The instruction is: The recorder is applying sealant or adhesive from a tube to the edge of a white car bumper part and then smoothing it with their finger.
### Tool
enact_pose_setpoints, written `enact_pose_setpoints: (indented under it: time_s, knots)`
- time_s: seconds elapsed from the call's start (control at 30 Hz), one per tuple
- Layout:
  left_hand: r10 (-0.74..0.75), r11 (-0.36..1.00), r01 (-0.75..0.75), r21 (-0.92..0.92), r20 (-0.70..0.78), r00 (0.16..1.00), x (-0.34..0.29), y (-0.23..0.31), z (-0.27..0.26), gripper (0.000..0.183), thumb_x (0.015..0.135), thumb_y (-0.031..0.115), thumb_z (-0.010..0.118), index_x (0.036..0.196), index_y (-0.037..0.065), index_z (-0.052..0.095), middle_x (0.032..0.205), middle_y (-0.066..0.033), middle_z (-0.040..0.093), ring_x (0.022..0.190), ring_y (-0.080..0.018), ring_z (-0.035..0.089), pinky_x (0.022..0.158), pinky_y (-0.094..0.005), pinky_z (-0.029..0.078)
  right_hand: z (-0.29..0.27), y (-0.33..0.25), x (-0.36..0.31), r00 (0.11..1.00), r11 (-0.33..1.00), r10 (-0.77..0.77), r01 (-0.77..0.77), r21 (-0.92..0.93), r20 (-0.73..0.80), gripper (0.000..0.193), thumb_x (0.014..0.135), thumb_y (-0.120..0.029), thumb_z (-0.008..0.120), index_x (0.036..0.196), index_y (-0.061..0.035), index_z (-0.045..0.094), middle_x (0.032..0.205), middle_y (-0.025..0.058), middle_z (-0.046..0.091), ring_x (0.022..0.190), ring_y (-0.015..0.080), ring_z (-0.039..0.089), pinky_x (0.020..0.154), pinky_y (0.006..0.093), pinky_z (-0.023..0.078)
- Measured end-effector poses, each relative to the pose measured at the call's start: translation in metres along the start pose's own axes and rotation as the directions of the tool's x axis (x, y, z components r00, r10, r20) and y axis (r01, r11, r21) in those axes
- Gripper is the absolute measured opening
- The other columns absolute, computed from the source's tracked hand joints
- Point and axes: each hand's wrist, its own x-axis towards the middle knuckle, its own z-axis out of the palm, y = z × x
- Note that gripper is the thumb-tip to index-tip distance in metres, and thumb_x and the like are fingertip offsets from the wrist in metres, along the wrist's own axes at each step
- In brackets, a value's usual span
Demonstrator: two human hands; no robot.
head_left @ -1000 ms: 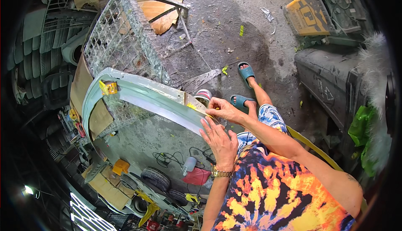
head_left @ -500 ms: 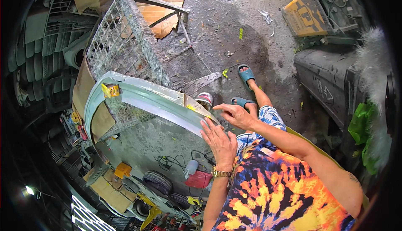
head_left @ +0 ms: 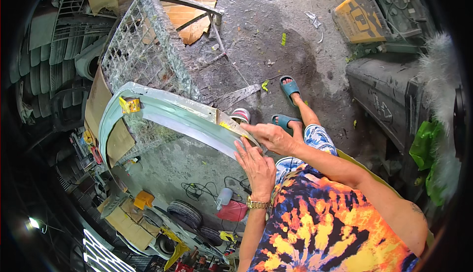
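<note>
Over concrete [head_left: 281, 20], the left hand [head_left: 258, 169] rests outstretched on a pale panel [head_left: 185, 115]; right hand [head_left: 277, 139] curled, grasp unclear.

My left forearm [head_left: 252, 232] reaches from the near side toward the far side, its wrist [head_left: 261, 192] nearly straight. I keep the left hand [head_left: 257, 168] flat, back upward, fingers stretched out toward the far left and thumb set apart on the right. My right arm [head_left: 335, 164] comes in from the near right, slanting left, with the right hand [head_left: 274, 138] just beyond the left one. Its index finger [head_left: 252, 127] points left; I can't tell whether my hands touch
</note>
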Motion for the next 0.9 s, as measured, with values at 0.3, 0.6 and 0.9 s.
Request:
enact_pose_setpoints:
  time_s: [0.3, 0.6, 0.9]
  knots:
    - [-0.023, 1.000, 0.023, -0.009, 0.005, 1.000, 0.006, 0.004, -0.002, 0.043, 0.079, 0.007, 0.054, 0.117, -0.010, 0.045, 0.151, -0.0330, 0.025, 0.147, -0.0451, 0.011, 0.118, -0.0581, 0.011, -0.012, 0.007, 0.002, 0.963, 0.955, 0.256, -0.239, 0.176, -0.082, 0.050, 0.091, -0.006, 0.054, 0.140, -0.0109, 0.047, 0.098, 0.0176, 0.068, 0.079, 0.0261, 0.066, 0.074, 0.0363, 0.050]
    - [-0.021, 0.995, 0.007, 0.099, 0.137, 0.990, -0.014, 0.018, 0.003, 0.053, 0.081, 0.013, 0.055, 0.128, -0.011, 0.044, 0.149, -0.0345, 0.027, 0.147, -0.0463, 0.010, 0.117, -0.0602, 0.009, -0.017, -0.005, 0.000, 0.942, 0.922, 0.335, -0.321, 0.216, -0.027, 0.044, 0.091, -0.006, 0.054, 0.135, -0.0088, 0.051, 0.098, 0.0165, 0.067, 0.078, 0.0256, 0.064, 0.075, 0.0355, 0.050]
    - [0.137, 0.990, -0.131, -0.055, 0.126, 0.982, -0.038, 0.033, -0.021, 0.052, 0.089, 0.025, 0.059, 0.130, -0.004, 0.049, 0.150, -0.0236, 0.035, 0.145, -0.0399, 0.022, 0.117, -0.0556, 0.016, -0.044, 0.066, -0.058, 0.727, 0.611, 0.686, -0.598, 0.519, 0.030, 0.027, 0.094, -0.007, 0.052, 0.120, -0.0021, 0.058, 0.103, 0.0118, 0.065, 0.082, 0.0176, 0.065, 0.073, 0.0296, 0.054]
